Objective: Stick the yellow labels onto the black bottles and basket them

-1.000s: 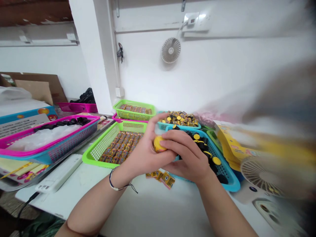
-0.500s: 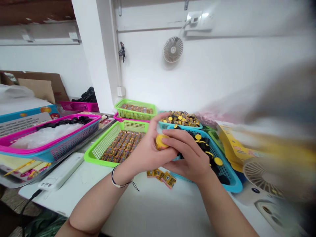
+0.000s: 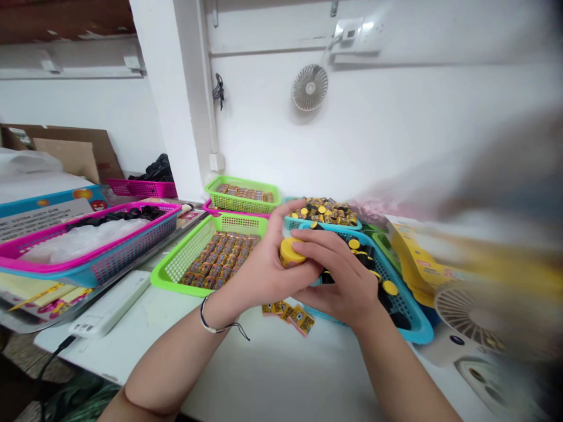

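Above the table, both hands are closed around one small jar with a yellow lid point(image 3: 292, 252). My left hand point(image 3: 268, 266) grips it from the left, forefinger raised behind it. My right hand point(image 3: 341, 272) wraps it from the right, with fingertips at the lid's edge. Much of the jar's body is hidden by the fingers. On the table below lie several yellow printed labels point(image 3: 301, 320). Behind my left hand, a green basket point(image 3: 169, 280) holds rows of small labelled jars point(image 3: 220, 258). A blue basket point(image 3: 417, 328) with black jars and yellow lids stands beyond my right hand.
At the back are a smaller green basket point(image 3: 241, 202) of jars and a blue basket of yellow-lidded jars point(image 3: 328, 211). A pink basket point(image 3: 35, 266) and a white power strip point(image 3: 109, 305) lie left. A desk fan point(image 3: 466, 316) and yellow box point(image 3: 409, 264) stand right.
The jar has tipped a little in my hands, so its yellow lid shows more fully. Both hands keep nearly the same place and grip.
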A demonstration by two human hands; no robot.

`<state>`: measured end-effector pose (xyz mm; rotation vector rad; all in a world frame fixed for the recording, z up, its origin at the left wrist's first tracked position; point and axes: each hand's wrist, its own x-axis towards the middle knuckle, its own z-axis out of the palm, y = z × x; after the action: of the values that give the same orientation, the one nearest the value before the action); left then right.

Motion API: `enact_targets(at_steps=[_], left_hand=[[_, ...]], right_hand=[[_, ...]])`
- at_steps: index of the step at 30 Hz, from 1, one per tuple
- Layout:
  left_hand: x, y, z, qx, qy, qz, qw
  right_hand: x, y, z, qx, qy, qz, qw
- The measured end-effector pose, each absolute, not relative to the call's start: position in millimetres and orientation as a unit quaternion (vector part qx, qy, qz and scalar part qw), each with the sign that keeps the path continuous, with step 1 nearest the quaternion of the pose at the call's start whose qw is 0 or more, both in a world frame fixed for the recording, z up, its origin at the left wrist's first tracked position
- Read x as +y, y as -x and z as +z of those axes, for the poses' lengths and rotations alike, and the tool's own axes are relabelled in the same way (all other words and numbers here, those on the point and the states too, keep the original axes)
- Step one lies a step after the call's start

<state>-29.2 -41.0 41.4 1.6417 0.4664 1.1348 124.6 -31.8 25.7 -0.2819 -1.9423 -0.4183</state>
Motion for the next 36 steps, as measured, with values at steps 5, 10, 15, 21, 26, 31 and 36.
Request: enact_targets(at_steps=[5,10,15,21,26,31,36], left_hand=[[-40.7,30.0,40.1,0.21,-0.7,0.477,0.488],[-40.7,30.4,40.8,0.22,-0.703,0.474,0.483],[-40.4,30.2,40.9,0.206,-0.694,0.477,0.499],[-37.0,28.8,36.8,0.191,-0.678,0.49,0.514],[-37.9,30.2,38.9,0.195,-0.681,0.479,0.519],[-39.7,31.5,42.6,0.207,-0.685,0.469,0.517],[-40.2,32.4,43.3,0.219,-0.691,0.462,0.51]], right_hand=[[-31.8,-124.3,28.3,-0.821,0.102,-0.18,0.532],[-33.2,-124.1,30.5,-0.822,0.095,-0.18,0.532],[-32.3,-123.7,29.2,-0.828,0.089,-0.175,0.525],[-30.4,-122.8,29.4,-0.824,0.084,-0.175,0.532],[-30.7,-122.0,29.8,-0.819,0.086,-0.191,0.534],[-31.5,-120.3,29.0,-0.817,0.093,-0.189,0.537],[-31.4,-120.2,27.7,-0.814,0.102,-0.19,0.539]])
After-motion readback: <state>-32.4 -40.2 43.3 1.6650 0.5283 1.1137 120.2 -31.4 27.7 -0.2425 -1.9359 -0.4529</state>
